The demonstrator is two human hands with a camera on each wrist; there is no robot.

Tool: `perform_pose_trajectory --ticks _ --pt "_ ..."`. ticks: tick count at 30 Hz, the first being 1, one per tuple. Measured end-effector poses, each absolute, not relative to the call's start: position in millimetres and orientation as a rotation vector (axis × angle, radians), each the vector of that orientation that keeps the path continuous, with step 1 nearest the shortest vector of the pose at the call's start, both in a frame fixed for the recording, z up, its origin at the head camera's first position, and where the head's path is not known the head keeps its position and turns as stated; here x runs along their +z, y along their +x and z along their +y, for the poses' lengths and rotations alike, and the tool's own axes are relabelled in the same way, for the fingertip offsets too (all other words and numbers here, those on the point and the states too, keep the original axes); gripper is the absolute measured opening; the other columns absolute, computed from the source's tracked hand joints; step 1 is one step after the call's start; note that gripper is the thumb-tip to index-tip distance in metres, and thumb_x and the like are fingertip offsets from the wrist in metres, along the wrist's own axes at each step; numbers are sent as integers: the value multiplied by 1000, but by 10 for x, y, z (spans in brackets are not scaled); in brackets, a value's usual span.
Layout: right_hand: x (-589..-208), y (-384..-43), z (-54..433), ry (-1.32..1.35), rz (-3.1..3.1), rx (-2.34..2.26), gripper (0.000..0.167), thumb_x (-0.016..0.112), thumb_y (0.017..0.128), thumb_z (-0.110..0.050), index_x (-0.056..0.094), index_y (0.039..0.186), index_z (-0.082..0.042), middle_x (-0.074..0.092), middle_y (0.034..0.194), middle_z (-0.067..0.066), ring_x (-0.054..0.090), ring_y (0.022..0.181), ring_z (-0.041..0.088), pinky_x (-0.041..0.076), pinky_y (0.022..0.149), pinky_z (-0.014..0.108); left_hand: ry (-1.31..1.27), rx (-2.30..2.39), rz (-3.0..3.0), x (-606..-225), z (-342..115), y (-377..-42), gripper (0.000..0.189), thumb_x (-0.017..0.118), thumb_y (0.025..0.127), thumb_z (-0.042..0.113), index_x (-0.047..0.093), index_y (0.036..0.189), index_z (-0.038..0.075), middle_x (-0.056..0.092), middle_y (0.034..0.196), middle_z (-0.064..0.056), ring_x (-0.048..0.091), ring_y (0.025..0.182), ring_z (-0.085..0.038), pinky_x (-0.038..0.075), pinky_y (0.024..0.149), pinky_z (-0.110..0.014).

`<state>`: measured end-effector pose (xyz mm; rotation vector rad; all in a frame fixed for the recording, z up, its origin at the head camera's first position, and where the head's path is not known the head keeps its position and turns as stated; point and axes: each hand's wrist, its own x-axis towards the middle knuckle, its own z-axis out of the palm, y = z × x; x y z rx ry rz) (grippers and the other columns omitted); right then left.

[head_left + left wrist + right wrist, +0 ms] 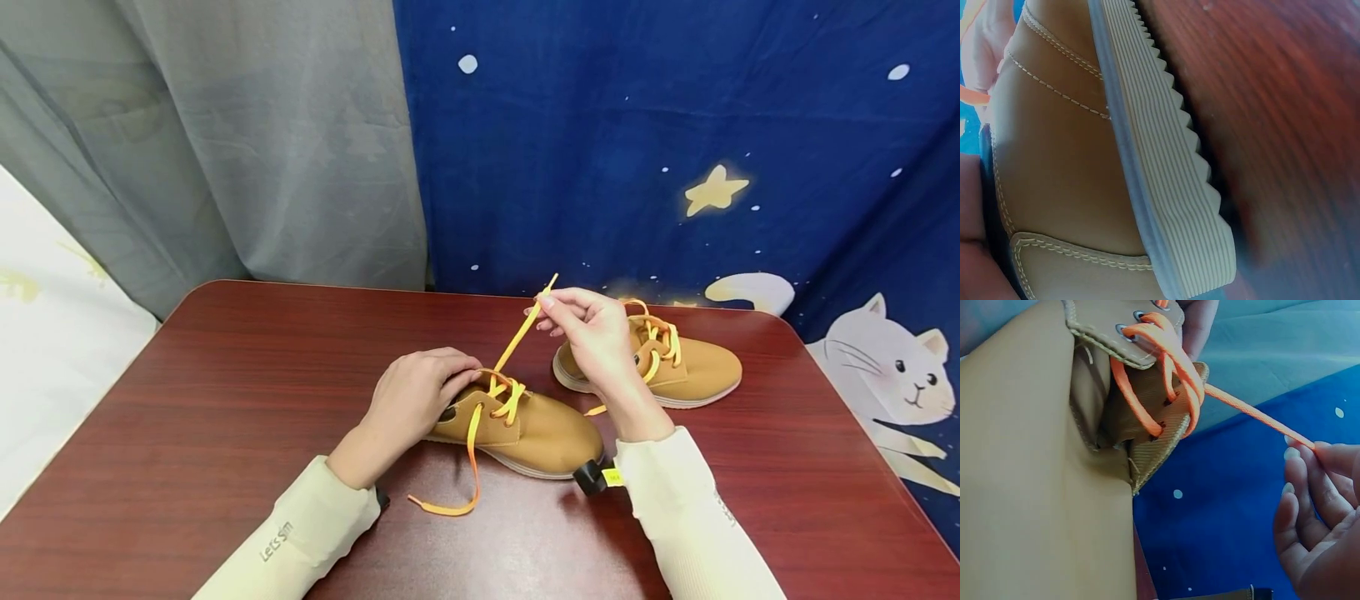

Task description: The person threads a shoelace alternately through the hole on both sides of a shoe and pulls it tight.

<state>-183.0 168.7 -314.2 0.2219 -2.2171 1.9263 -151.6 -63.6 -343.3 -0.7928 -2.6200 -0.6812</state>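
Note:
A tan lace-up shoe (558, 429) lies on its sole, toe pointing right. My left hand (423, 387) holds it at the ankle opening, fingertips by the tongue; part of those fingers is hidden behind the shoe. My right hand (596, 333) pinches one end of the yellow-orange shoelace (517, 340) between thumb and fingertips, stretching it up and right from the eyelets. In the right wrist view, the pinched lace (1260, 415) runs taut to the right hand (1325, 512). The other lace end (450, 508) trails loosely onto the table. The left wrist view shows the shoe's side (1066, 181) and ridged sole.
Behind my right hand stands a matching tan shoe (701, 367) with yellow laces, one end lying on the table. The reddish-brown table (247, 417) has its far edge against a grey curtain (315, 150) and a blue starry curtain (570, 150).

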Motion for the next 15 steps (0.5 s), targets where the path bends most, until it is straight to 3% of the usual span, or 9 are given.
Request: perform_pose_trajectory --ticks 7,11,15 --pt "-3188 -1818 1729 101 -2360 1917 29 68 97 -20 71 112 5 75 79 -13 71 70 5 57 67 22 -805 -687 -2621 -3434 -645 -1513 8 71 95 25 78 98 23 76 97 11 72 88 -7 57 77 -32" --pt "-3277 -1802 1744 48 -2506 1823 26 68 97 -22 72 107 2 75 77 2 66 58 7 54 54 22 -792 -673 -2635 -3428 -657 -1521 8 71 95 26 78 98 25 75 97 13 72 87 -5 57 74 -32" --pt "-3344 -1749 1705 100 -2700 1628 23 67 97 -24 75 99 -3 76 79 13 66 53 11 54 48 28 -782 -653 -2674 -3411 -677 -1534 8 71 95 28 78 99 26 75 97 14 72 88 -5 56 73 -32"
